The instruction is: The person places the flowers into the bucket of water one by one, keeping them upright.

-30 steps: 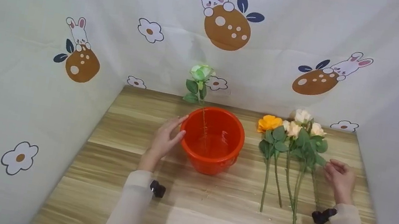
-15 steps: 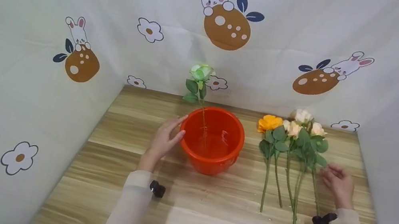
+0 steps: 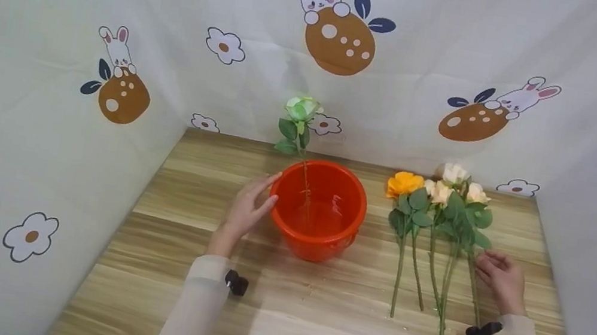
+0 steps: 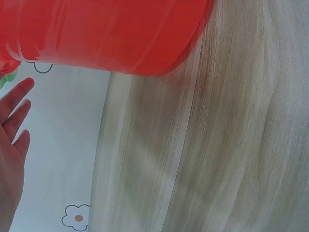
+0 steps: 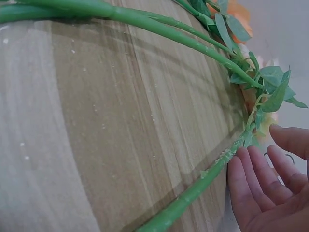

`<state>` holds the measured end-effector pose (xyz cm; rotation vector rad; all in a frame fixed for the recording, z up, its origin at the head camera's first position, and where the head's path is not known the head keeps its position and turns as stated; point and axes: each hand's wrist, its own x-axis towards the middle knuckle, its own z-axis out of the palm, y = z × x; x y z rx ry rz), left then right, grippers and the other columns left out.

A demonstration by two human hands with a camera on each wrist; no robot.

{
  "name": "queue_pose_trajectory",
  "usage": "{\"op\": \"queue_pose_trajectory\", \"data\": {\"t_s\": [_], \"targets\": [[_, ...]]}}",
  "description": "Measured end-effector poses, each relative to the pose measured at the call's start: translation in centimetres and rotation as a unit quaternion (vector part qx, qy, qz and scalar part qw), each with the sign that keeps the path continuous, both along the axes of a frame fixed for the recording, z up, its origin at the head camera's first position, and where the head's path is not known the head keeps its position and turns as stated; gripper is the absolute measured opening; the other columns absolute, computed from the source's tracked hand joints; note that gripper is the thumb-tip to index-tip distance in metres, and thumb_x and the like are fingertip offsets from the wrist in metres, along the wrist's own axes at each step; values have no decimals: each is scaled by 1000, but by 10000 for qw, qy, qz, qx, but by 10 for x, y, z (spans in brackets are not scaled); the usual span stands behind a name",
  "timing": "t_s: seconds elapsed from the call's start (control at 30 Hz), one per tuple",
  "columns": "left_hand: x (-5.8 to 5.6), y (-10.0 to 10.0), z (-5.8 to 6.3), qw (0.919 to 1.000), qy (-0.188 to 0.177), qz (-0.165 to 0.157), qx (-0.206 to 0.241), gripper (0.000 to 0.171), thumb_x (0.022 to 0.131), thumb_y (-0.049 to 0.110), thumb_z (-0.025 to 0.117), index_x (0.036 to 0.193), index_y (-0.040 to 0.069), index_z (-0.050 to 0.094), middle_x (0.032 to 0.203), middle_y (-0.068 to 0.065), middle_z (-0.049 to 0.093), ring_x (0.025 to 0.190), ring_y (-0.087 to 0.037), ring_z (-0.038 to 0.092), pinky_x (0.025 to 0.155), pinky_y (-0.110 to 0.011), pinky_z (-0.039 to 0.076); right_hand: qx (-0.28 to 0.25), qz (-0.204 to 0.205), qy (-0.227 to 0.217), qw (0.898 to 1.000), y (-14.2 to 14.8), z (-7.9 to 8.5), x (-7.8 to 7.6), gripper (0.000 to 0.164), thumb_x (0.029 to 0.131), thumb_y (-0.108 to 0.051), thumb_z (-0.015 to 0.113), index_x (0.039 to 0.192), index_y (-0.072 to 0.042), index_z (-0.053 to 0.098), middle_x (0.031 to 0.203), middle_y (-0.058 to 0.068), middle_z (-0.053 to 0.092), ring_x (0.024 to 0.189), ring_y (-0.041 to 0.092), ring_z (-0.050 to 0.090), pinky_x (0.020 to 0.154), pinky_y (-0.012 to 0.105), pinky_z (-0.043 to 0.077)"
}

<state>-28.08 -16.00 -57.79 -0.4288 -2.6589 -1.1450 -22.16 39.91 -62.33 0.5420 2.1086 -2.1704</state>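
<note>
A red plastic bucket [image 3: 314, 249] stands on the wooden table, with one pale green rose [image 3: 302, 109] leaning in it against the back rim. My left hand [image 3: 249, 211] is at the bucket's left rim, its fingers extended; the left wrist view shows the fingers [image 4: 17, 104] straight. To the right lie several cut flowers: an orange one [image 3: 405, 185] and cream-peach roses [image 3: 454, 174]. Beside the rightmost stem [image 3: 474, 288] is my right hand [image 3: 501, 280]. In the right wrist view its fingertips [image 5: 240, 153] meet or nearly meet that stem, and the thumb stays apart.
Fabric printed with rabbits and flowers hangs behind the table [image 3: 309, 321] and at both sides. Black wrist devices [image 3: 482, 333] sit on both wrists. Small bits lie scattered on the tabletop near the stems.
My right hand has moved slightly toward me and left, down along the rightmost stem from its leaves. The left hand, bucket and green rose have stayed in place.
</note>
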Motion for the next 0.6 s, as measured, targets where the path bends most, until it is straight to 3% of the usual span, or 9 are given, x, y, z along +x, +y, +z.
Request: {"op": "queue_pose_trajectory", "data": {"t_s": [0.2, 0.4, 0.6], "targets": [[0, 0, 0, 9999, 66, -48, 75, 50, 99, 37, 57, 147, 29, 50, 149, -9, 54, 142, -33, 45, 119, -56, 33, 551, 315, -82, 9980, 0, -4, -1, 45, 99, -12, 60, 136, 8, 43, 89, -23, 64, 87, -8, 65, 81, 15, 57], [-1, 0, -1, 9998, 118, -145, 110, 50, 99, 35, 57, 147, 27, 50, 149, -4, 55, 142, -33, 45, 119, -56, 33, 565, 577, -157, 9966, -1, -3, -1, 55, 98, -9, 60, 142, 13, 36, 89, -22, 67, 86, -7, 67, 78, 15, 57], [-2, -1, -2, 9995, 149, -183, 189, 50, 98, 32, 59, 147, 25, 51, 148, -8, 55, 141, -38, 45, 119, -57, 33, 873, 897, -340, 9916, -1, -1, -2, 53, 99, -7, 57, 141, 18, 37, 90, -18, 70, 85, -4, 68, 78, 17, 59]]}}
